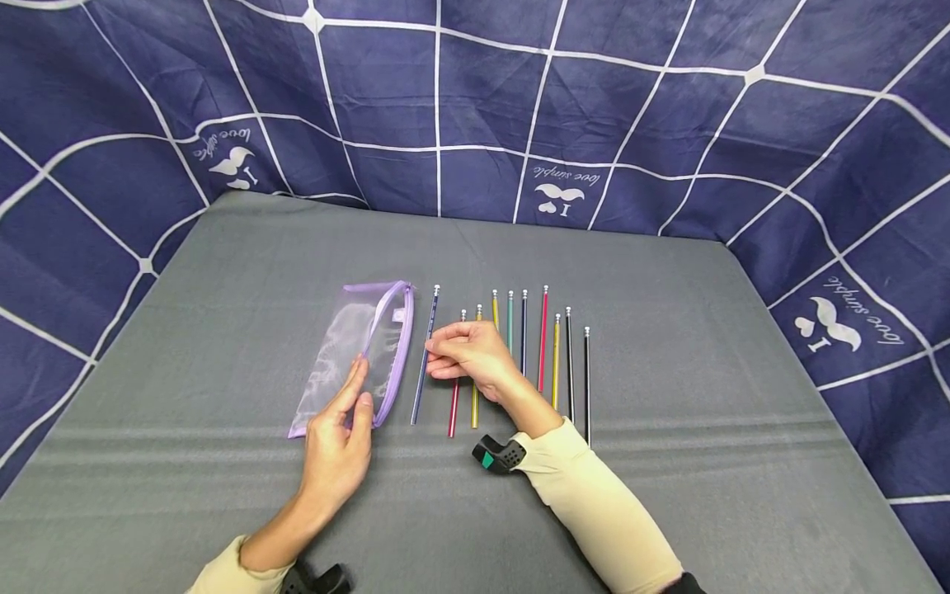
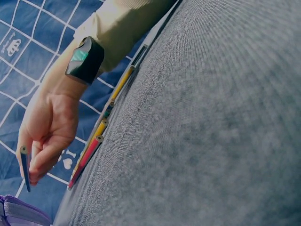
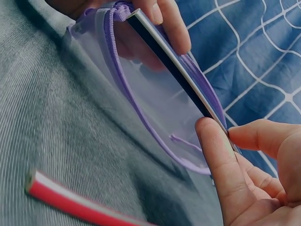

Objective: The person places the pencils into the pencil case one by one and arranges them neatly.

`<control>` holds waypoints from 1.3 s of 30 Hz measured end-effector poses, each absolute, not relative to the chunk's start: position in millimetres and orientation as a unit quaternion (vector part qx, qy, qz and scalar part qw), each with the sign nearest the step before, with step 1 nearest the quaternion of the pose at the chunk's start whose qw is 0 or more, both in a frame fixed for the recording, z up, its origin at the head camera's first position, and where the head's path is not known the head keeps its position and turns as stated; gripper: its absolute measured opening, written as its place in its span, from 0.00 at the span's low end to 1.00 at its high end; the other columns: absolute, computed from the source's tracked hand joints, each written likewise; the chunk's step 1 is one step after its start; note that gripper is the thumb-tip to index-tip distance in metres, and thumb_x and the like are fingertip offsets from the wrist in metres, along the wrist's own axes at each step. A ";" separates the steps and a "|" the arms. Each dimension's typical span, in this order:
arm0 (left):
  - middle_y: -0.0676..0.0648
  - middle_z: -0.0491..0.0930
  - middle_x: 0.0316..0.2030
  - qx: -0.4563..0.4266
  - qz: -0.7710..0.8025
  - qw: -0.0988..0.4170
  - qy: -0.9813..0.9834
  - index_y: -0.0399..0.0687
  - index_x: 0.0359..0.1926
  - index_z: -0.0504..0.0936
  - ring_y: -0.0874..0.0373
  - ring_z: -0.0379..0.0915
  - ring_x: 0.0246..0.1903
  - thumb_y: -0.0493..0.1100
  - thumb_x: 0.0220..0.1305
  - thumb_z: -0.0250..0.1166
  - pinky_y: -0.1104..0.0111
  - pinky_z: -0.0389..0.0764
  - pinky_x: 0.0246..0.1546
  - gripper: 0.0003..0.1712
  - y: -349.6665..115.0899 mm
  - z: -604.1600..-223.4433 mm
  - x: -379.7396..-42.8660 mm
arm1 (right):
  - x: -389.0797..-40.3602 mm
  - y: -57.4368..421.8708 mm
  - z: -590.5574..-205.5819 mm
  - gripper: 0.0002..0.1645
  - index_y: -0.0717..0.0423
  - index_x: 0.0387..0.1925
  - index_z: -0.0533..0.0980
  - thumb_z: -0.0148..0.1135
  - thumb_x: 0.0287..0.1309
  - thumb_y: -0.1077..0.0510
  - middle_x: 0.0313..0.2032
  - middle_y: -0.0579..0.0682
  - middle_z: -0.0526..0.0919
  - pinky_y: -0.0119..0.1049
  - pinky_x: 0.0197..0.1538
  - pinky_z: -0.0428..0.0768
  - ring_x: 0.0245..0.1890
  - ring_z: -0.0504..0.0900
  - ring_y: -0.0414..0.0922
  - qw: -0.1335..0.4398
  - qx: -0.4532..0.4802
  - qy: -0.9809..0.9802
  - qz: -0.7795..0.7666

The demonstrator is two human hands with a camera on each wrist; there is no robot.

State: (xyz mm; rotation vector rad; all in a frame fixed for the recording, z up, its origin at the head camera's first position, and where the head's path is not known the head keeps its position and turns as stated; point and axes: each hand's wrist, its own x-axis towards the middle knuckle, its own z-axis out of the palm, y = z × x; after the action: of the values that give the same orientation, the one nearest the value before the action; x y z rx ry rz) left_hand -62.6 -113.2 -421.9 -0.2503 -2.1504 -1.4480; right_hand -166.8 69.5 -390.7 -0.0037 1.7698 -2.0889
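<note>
My right hand [image 1: 475, 355] pinches a dark blue pencil [image 1: 419, 400] between thumb and fingertips, its eraser end pointing away from me. In the right wrist view the held pencil [image 3: 174, 68] slants across the mouth of a see-through zip pouch [image 3: 141, 94]. The pouch [image 1: 334, 351] has purple edging and lies left of the pencil, its zipped side gaping toward it. My left hand [image 1: 337, 445] holds the pouch near its mouth, index finger along the upper layer and thumb by the zip. Closest to my right hand, a red pencil [image 1: 453, 412] and a yellow pencil [image 1: 475, 408] lie partly beneath it.
Further right, several pencils lie side by side, among them a green pencil [image 1: 510, 318], another red pencil [image 1: 543, 338] and a black pencil [image 1: 587, 379]. A grey cloth [image 1: 223, 330] covers the surface. Blue checked fabric [image 1: 490, 99] rises behind and at both sides.
</note>
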 end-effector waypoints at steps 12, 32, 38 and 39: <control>0.33 0.71 0.62 -0.090 -0.532 0.260 -0.801 0.28 0.63 0.73 0.65 0.64 0.64 0.23 0.65 0.56 0.80 0.62 0.64 0.24 -114.1 -421.5 -62.3 | -170.1 48.5 -393.9 0.11 0.77 0.43 0.76 0.61 0.58 0.74 0.24 0.54 0.84 0.34 0.29 0.86 0.22 0.85 0.42 0.219 0.004 0.630 -0.746; 0.34 0.71 0.63 -0.097 -0.537 0.256 -0.798 0.28 0.63 0.73 0.62 0.64 0.64 0.24 0.66 0.56 0.78 0.63 0.64 0.24 -115.0 -421.1 -63.6 | -176.3 23.5 -394.6 0.10 0.79 0.43 0.77 0.60 0.59 0.74 0.23 0.54 0.83 0.34 0.30 0.86 0.20 0.84 0.42 0.213 0.007 0.627 -0.749; 0.34 0.71 0.63 -0.095 -0.542 0.250 -0.797 0.29 0.63 0.72 0.60 0.64 0.65 0.24 0.66 0.55 0.78 0.63 0.65 0.24 -115.1 -421.4 -63.8 | -178.0 16.0 -396.7 0.10 0.79 0.42 0.77 0.60 0.59 0.75 0.22 0.52 0.82 0.31 0.28 0.85 0.19 0.83 0.40 0.214 0.007 0.627 -0.749; 0.34 0.70 0.63 -0.095 -0.542 0.249 -0.797 0.29 0.64 0.72 0.59 0.64 0.65 0.24 0.67 0.55 0.77 0.63 0.65 0.24 -115.1 -421.5 -63.9 | -178.2 15.0 -397.1 0.10 0.79 0.42 0.77 0.60 0.58 0.75 0.22 0.52 0.83 0.31 0.28 0.85 0.19 0.83 0.40 0.211 0.008 0.626 -0.750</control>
State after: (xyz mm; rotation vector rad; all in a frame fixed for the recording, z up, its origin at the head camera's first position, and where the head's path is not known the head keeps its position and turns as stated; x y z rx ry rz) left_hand -63.9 -115.1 -421.5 -0.2596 -2.1706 -1.4756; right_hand -178.2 15.0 -397.1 0.0227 1.7402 -2.0849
